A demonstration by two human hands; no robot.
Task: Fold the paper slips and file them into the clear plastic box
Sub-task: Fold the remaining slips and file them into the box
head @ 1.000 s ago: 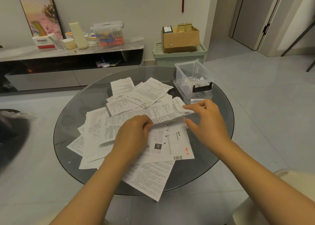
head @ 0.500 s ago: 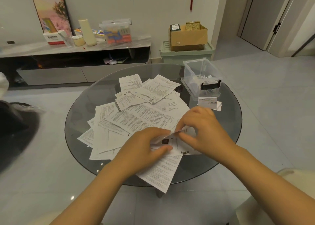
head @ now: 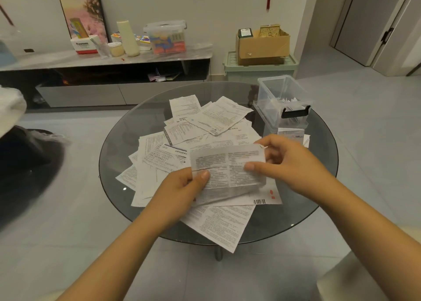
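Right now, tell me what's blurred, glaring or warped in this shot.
Head view: the held slip between left hand and right hand is motion-blurred, its print unreadable; glass table mirrors the room; wide-angle bends the door frame; lighting dim, warm.

Paper slips [head: 205,127] lie mid-table [head: 118,145]; clear plastic box [head: 282,98] stands behind-right of them.
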